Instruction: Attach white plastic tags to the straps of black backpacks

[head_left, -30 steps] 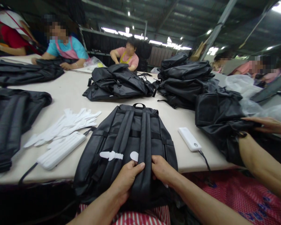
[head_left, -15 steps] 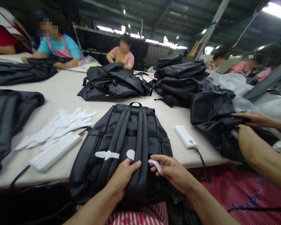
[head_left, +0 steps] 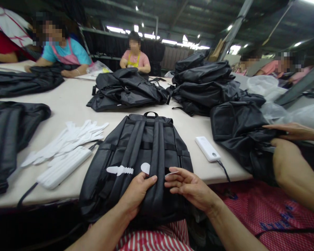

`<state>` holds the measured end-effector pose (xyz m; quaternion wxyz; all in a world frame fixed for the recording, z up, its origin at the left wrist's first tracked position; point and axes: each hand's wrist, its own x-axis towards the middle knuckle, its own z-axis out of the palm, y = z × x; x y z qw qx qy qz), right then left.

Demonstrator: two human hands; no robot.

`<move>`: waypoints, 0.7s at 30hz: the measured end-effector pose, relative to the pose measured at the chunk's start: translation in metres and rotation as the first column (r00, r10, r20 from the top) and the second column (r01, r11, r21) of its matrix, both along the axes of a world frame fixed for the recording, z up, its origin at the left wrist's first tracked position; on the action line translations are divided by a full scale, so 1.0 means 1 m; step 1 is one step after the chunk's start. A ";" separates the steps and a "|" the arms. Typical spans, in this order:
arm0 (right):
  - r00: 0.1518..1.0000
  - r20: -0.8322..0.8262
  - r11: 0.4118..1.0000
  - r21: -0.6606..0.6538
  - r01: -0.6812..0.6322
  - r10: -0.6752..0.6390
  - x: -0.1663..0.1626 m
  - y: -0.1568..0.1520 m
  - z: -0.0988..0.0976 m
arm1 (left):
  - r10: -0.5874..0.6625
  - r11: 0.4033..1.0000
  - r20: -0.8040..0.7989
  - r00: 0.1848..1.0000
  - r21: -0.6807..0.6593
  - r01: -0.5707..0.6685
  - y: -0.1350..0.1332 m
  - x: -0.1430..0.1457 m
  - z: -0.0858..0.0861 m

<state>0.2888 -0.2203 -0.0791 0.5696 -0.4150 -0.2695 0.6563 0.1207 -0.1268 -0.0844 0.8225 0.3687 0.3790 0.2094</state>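
A black backpack [head_left: 122,144] lies in front of me with its shoulder straps facing up. My left hand [head_left: 137,191] is closed around the edge of a shoulder strap [head_left: 157,153], thumb on top, just below the round end of a white paper strip [head_left: 146,168]. Another white strip [head_left: 119,170] with a wavy edge lies across the left strap. My right hand [head_left: 188,186] is at the right strap, fingers stretched out and thumb apart. Its fingertips touch a white piece [head_left: 173,172], mostly hidden behind them.
A pile of white strips [head_left: 70,141] and a white power bank [head_left: 65,167] with a cable lie left. Another power bank [head_left: 207,149] lies right. Black bags [head_left: 128,90] are heaped behind. At right, a co-worker's hands [head_left: 290,134] handle a black bag [head_left: 235,122]. More people sit across the table.
My right hand's fingers have straightened and its thumb has come away from the white strip, which now lies mostly behind the fingers. My left hand stays on the strap.
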 end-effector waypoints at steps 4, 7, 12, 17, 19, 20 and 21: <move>0.964 0.243 0.992 -0.031 0.123 -0.112 -0.001 0.007 -0.002 | -0.013 0.999 -0.002 1.000 0.044 0.013 0.000 0.002 -0.003; 0.815 0.549 0.983 0.078 0.168 -0.183 0.000 0.014 0.006 | -0.012 0.988 -0.055 0.998 0.153 0.020 0.001 0.005 -0.008; 0.529 0.834 0.962 0.252 -0.107 -0.160 -0.006 0.034 0.024 | 0.149 0.815 -0.224 0.963 0.579 0.008 0.000 0.010 -0.016; 0.300 0.946 0.986 0.151 -0.070 -0.123 -0.031 0.055 0.011 | 0.197 0.734 -0.276 0.941 0.677 0.045 -0.004 0.010 -0.022; 0.293 0.940 0.985 0.161 0.066 -0.174 -0.039 0.058 -0.002 | 0.189 0.728 -0.305 0.934 0.681 0.075 -0.002 0.007 -0.023; 0.303 0.932 0.979 0.171 0.113 -0.198 -0.042 0.057 -0.008 | 0.176 0.720 -0.324 0.930 0.687 0.103 0.000 0.005 -0.023; 0.317 0.923 0.973 0.179 0.145 -0.217 -0.044 0.056 -0.014 | 0.165 0.701 -0.343 0.925 0.700 0.135 0.002 0.003 -0.023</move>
